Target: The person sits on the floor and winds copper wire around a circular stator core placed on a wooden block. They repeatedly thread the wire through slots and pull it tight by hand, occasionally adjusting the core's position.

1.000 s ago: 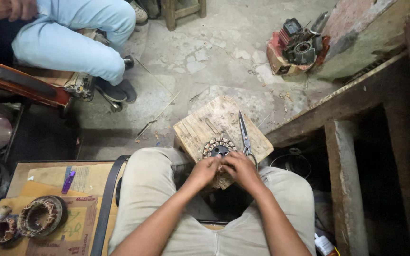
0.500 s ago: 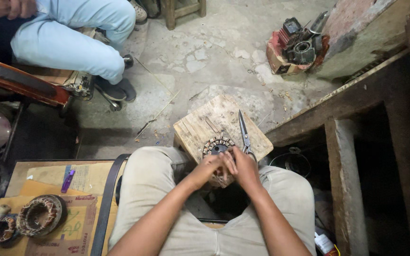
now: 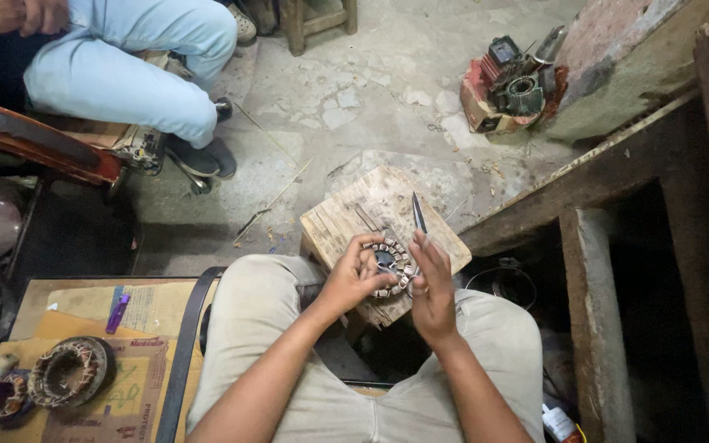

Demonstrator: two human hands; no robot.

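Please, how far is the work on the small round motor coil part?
Done: cannot tell; the windings are too small to judge. In hand: left hand and right hand hold the stator ring over the wooden block, scissors beside. Left: two wound coils lie untouched.

A single head-worn camera looks steeply down, close above the person's lap; the floor (image 3: pixel 305 115) stretches toward 12 o'clock.

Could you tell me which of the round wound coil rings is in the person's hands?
The small toothed ring over the wooden block; the other copper-wound ring lies on cardboard.
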